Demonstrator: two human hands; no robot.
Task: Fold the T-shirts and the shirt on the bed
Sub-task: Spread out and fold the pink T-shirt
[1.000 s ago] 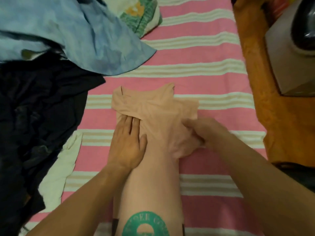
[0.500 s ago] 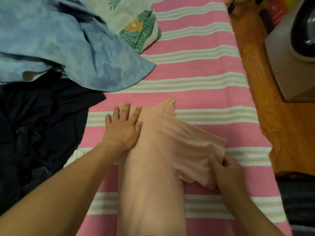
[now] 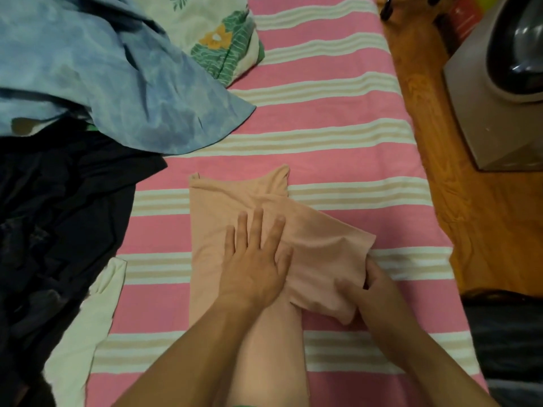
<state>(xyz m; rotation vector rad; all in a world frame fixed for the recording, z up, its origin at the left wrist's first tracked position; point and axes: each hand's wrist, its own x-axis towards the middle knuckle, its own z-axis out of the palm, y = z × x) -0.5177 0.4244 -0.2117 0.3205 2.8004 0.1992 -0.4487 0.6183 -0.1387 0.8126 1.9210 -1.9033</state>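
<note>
A peach T-shirt (image 3: 223, 207) lies lengthwise in the lower centre of the frame on the striped bed (image 3: 338, 113). The left hand (image 3: 254, 259) presses flat on it with fingers straight — the right hand (image 3: 371, 292) pinches the sleeve (image 3: 326, 259). Blue and dark clothes (image 3: 102, 83) fill the upper left.
</note>
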